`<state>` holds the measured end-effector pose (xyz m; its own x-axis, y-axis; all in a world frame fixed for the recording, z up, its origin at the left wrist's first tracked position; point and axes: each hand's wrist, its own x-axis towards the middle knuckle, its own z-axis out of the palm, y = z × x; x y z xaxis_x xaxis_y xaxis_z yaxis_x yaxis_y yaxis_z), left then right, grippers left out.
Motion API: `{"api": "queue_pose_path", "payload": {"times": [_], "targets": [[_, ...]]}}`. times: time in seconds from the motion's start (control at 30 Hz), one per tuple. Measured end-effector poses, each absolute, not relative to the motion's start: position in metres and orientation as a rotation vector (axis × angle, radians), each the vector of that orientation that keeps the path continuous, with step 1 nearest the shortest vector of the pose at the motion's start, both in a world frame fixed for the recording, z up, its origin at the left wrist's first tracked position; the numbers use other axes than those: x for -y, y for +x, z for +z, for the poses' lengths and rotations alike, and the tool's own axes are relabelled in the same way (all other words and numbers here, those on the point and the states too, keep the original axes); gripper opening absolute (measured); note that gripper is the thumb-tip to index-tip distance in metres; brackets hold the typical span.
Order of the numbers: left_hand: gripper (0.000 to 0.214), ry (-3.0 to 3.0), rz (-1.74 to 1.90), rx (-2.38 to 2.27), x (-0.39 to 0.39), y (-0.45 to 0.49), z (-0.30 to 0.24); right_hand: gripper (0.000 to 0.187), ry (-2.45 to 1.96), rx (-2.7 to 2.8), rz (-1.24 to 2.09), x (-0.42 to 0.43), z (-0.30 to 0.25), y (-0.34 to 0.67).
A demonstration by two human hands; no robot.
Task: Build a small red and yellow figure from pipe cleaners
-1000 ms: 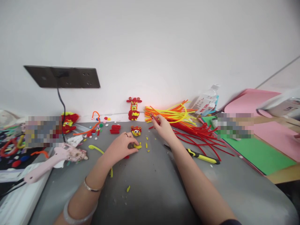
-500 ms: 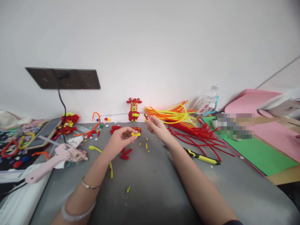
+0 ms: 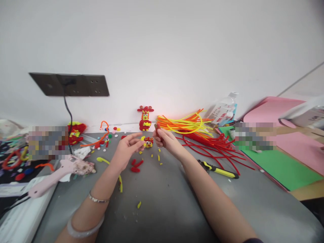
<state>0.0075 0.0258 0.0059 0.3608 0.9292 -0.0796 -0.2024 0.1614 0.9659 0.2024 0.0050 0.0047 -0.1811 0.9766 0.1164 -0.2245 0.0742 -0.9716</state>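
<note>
My left hand (image 3: 126,148) pinches a small bent piece of yellow pipe cleaner (image 3: 143,138) between thumb and fingertips. Close by on its right, my right hand (image 3: 169,141) is closed around a small red lighter (image 3: 156,127) with a metal top, mostly hidden by the fingers. Between and just beyond the hands, a red and yellow head with eyes (image 3: 149,143) rests on the grey table (image 3: 162,206). Behind it a finished-looking red and yellow figure (image 3: 145,119) stands by the wall. Short red pieces (image 3: 136,165) lie below my left hand.
Yellow and orange pipe cleaners (image 3: 187,125) and red ones (image 3: 217,148) lie to the right, beside yellow-black pliers (image 3: 220,171). A pink glue gun (image 3: 53,173) is at left, near a second figure (image 3: 76,133). Green and pink sheets (image 3: 286,165) cover the far right.
The lighter in my right hand has turned more upright, and that hand has moved slightly left and down. My left hand has shifted a little left with the yellow piece, now held more upright.
</note>
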Motion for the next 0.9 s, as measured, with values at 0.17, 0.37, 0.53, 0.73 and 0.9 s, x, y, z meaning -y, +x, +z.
{"api": "queue_pose_path", "payload": {"times": [0.17,0.37,0.53,0.73,0.9], "targets": [[0.038,1.131,1.022,-0.881,-0.029,0.007,0.003,0.053,-0.944,1.260,1.444,-0.007,-0.001,0.200],[0.037,1.068,1.043,-0.850,-0.027,0.008,0.007,0.048,-1.116,1.314,1.317,0.000,0.005,0.190],[0.037,1.001,1.018,-0.831,-0.026,0.008,0.010,0.037,-1.202,1.470,1.211,0.003,0.008,0.189],[0.037,0.992,1.010,-0.827,-0.026,0.009,0.009,0.034,-1.225,1.447,1.171,-0.001,0.006,0.191],[0.036,1.005,1.009,-0.824,-0.026,0.008,0.007,0.036,-1.230,1.512,1.126,0.002,0.008,0.191]]}}
